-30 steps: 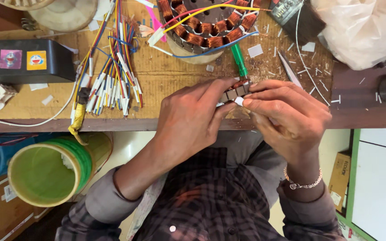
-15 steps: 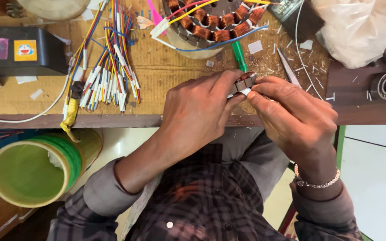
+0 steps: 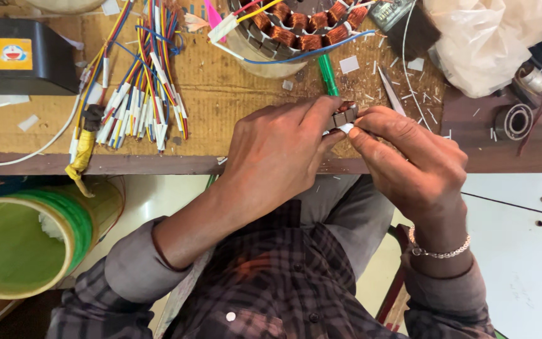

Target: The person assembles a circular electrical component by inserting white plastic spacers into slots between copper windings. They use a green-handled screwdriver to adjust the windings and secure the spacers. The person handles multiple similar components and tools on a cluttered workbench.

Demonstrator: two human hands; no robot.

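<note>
My left hand (image 3: pixel 277 154) and my right hand (image 3: pixel 412 163) meet at the front edge of the workbench (image 3: pixel 221 94). Both pinch a small dark metal piece with a copper winding (image 3: pixel 345 115) between fingertips; a bit of white sleeve shows under it. A round motor stator with copper coils (image 3: pixel 299 28) lies just beyond the hands, coloured leads running off it. A green-handled tool (image 3: pixel 328 74) lies between the stator and my fingers. Thin tweezers (image 3: pixel 391 92) rest to the right of it.
A bundle of coloured wires with white sleeves (image 3: pixel 142 100) lies left of the hands. A black box (image 3: pixel 20 56) sits at far left, a green roll (image 3: pixel 26 242) below the bench. A crumpled plastic bag (image 3: pixel 490 44) and a bearing (image 3: pixel 513 122) lie right.
The view has shifted down and closer. Both hands stay together on the small wound piece, with only slight finger movement.
</note>
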